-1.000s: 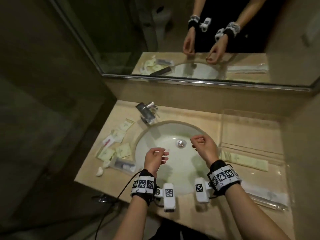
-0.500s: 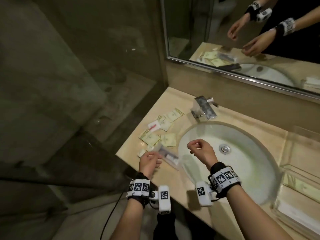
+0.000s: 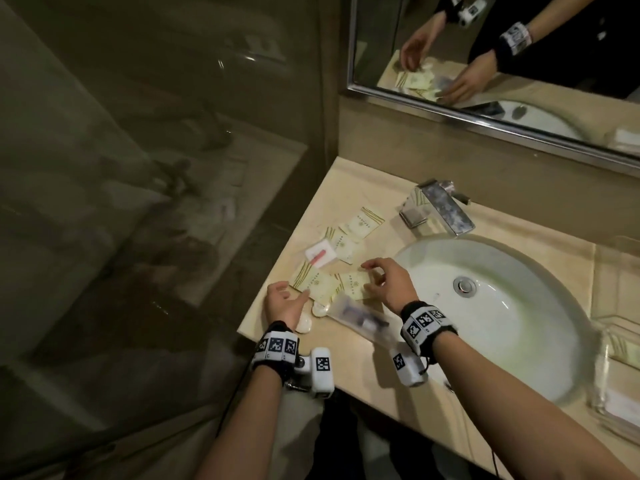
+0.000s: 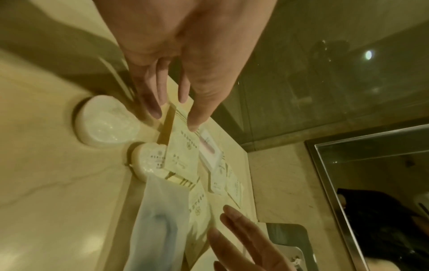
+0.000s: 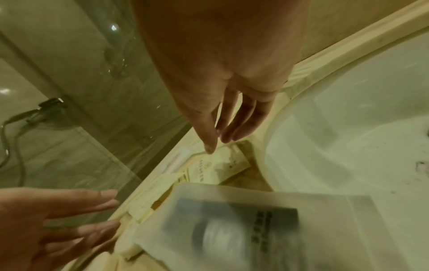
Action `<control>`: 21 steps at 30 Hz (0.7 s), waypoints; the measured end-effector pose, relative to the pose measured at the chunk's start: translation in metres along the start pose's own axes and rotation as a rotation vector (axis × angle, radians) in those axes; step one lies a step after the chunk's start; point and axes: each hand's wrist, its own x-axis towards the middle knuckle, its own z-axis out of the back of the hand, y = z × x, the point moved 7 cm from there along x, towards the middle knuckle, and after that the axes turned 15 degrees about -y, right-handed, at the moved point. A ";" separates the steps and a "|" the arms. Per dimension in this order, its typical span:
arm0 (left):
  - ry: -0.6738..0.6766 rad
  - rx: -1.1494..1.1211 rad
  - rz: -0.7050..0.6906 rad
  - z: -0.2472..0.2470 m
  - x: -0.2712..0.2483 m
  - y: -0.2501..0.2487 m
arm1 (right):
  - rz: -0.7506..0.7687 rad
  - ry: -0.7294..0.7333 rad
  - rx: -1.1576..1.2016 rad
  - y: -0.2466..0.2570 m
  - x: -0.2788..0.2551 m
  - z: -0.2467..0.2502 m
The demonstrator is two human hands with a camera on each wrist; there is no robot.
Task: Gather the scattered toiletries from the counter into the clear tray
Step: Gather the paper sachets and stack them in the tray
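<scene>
Several pale yellow sachets (image 3: 363,221) lie scattered on the counter left of the sink, with a white packet (image 3: 320,255) marked red among them. Two round white soaps (image 3: 304,325) and a clear pouch (image 3: 363,317) holding dark items lie nearer me. My left hand (image 3: 294,291) is open, its thumb tip touching one sachet (image 4: 183,152) beside a soap (image 4: 106,121). My right hand (image 3: 369,277) is open too, fingers straight over another sachet (image 5: 220,165), thumb tip on its edge. The clear tray (image 3: 616,358) shows at the far right edge, partly cut off.
A white sink basin (image 3: 485,306) separates the sachets from the tray. A chrome faucet (image 3: 440,209) stands behind the basin. A mirror (image 3: 485,46) hangs above, and a glass shower panel (image 3: 173,168) borders the counter's left edge.
Both hands moved left from above the sink to the sachets and their curled fingers straightened. The head view swung left, pushing the tray to the frame's edge.
</scene>
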 end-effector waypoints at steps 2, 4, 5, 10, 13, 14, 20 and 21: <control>0.006 0.057 -0.035 -0.008 0.008 -0.006 | 0.003 0.057 -0.061 -0.003 0.006 -0.009; 0.014 0.109 -0.052 -0.015 0.014 -0.009 | -0.009 0.089 -0.117 -0.006 0.010 -0.016; 0.017 0.129 -0.053 -0.018 0.017 -0.010 | -0.013 0.091 -0.138 -0.008 0.012 -0.019; -0.001 0.228 -0.078 -0.025 0.023 -0.017 | -0.046 0.089 -0.202 -0.010 0.018 -0.021; -0.004 0.204 -0.067 -0.023 0.025 -0.020 | -0.064 0.073 -0.217 -0.013 0.021 -0.021; -0.001 0.179 -0.055 -0.022 0.025 -0.021 | -0.065 0.062 -0.214 -0.013 0.021 -0.020; -0.010 0.025 -0.024 -0.004 0.019 -0.032 | -0.096 0.029 -0.080 -0.011 0.020 -0.005; -0.005 0.010 -0.024 -0.002 0.017 -0.036 | -0.094 0.013 -0.046 -0.010 0.020 -0.001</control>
